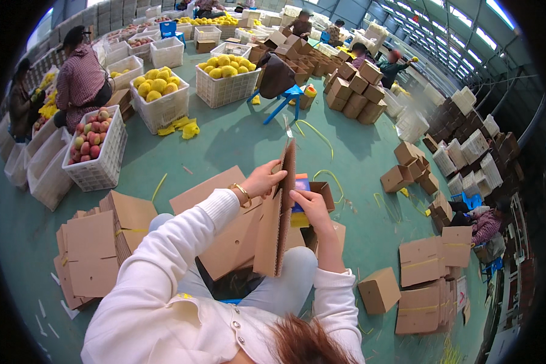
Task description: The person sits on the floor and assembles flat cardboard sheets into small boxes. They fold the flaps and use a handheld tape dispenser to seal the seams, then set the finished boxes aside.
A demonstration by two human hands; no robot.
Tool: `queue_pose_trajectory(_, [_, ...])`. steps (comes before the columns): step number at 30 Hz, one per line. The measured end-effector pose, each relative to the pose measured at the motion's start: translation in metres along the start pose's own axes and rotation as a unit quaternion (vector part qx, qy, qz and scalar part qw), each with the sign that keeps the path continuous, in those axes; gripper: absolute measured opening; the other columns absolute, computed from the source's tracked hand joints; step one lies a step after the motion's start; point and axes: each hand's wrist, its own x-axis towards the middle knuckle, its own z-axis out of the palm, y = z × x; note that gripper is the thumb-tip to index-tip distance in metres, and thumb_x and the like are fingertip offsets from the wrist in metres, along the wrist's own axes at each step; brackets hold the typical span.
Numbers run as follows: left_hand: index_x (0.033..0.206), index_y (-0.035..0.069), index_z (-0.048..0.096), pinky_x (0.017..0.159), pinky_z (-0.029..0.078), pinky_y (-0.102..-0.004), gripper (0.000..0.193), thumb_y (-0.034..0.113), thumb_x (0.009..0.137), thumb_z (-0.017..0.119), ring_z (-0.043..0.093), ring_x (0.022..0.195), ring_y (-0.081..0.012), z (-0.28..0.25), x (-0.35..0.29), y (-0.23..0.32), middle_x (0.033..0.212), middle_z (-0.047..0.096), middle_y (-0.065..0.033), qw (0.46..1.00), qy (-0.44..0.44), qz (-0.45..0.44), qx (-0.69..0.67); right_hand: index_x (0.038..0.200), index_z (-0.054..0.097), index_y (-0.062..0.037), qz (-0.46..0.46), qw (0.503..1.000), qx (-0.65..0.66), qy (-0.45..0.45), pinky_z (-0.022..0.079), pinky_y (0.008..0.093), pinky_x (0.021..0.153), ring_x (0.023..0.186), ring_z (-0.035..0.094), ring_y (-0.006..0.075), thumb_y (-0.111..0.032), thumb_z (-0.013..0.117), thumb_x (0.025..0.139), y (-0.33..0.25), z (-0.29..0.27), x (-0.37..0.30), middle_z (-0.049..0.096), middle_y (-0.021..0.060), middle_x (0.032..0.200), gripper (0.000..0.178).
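Note:
Between my hands a flat, folded cardboard box stands on edge in front of me, over my lap. My left hand, with a gold bracelet at the wrist, grips its upper part from the left, fingers closed round the board. From the right, my right hand pinches the same box's edge with thumb and fingers. Just beyond the right hand is a small blue and yellow box, partly hidden. More flat cardboard leans below my left forearm, next to my knees.
Stacked flattened boxes lie at my left; strapped bundles and a closed carton sit at right. Ahead are crates of apples, crates of yellow-wrapped fruit and a blue stool. Yellow straps litter the floor. Several people work around.

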Motion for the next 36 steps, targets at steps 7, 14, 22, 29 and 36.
queue_pose_trajectory(7, [0.096, -0.003, 0.06, 0.062, 0.054, -0.0403, 0.022, 0.012, 0.083, 0.05, 0.065, 0.065, -0.0321, -0.03, -0.035, 0.046, 0.075, 0.065, -0.0207, 0.91, -0.045, 0.176, 0.372, 0.079, 0.067, -0.0041, -0.092, 0.871, -0.451, 0.171, 0.051, 0.0459, 0.069, 0.075, 0.062, 0.037, -0.027, 0.064, 0.074, -0.058, 0.006, -0.04, 0.062, 0.0217, 0.078, 0.023])
queue_pose_trajectory(14, [0.112, 0.001, 0.062, 0.076, 0.05, -0.0446, 0.036, 0.011, 0.079, 0.055, 0.062, 0.085, -0.0391, -0.133, -0.079, 0.073, 0.091, 0.065, -0.0224, 0.841, -0.171, 0.182, 0.479, 0.088, 0.069, -0.0024, -0.098, 0.883, -0.449, 0.093, 0.048, 0.0408, 0.069, 0.074, 0.062, 0.0284, -0.019, 0.069, 0.077, -0.075, -0.024, -0.051, 0.06, 0.0152, 0.073, 0.019])
queue_pose_trajectory(22, [0.099, 0.004, 0.045, 0.067, 0.049, -0.049, 0.034, 0.022, 0.077, 0.062, 0.061, 0.077, -0.0405, -0.113, -0.086, 0.018, 0.078, 0.063, -0.0192, 0.816, -0.11, 0.073, 0.563, 0.083, 0.07, -0.005, -0.171, 0.861, -0.476, 0.055, 0.05, 0.0428, 0.072, 0.082, 0.06, 0.0354, -0.019, 0.071, 0.078, -0.054, 0.009, -0.029, 0.06, 0.0184, 0.083, 0.015])
queue_pose_trajectory(29, [0.132, 0.004, 0.036, 0.067, 0.049, -0.052, 0.054, 0.011, 0.081, 0.053, 0.061, 0.075, -0.0445, -0.094, -0.074, 0.009, 0.08, 0.063, -0.0247, 0.865, -0.075, 0.109, 0.484, 0.078, 0.071, -0.0069, -0.133, 0.843, -0.517, 0.06, 0.051, 0.0436, 0.076, 0.085, 0.063, 0.0324, -0.026, 0.071, 0.076, -0.052, 0.001, -0.014, 0.063, 0.0155, 0.085, 0.019])
queue_pose_trajectory(36, [0.1, -0.008, 0.049, 0.055, 0.052, -0.0448, 0.029, 0.007, 0.076, 0.058, 0.064, 0.061, -0.0367, -0.056, -0.127, 0.013, 0.065, 0.063, -0.0185, 0.792, -0.045, 0.069, 0.605, 0.076, 0.071, -0.0056, -0.224, 0.819, -0.527, 0.045, 0.051, 0.043, 0.074, 0.084, 0.063, 0.031, -0.029, 0.075, 0.072, -0.043, 0.011, 0.002, 0.064, 0.0147, 0.082, 0.024])
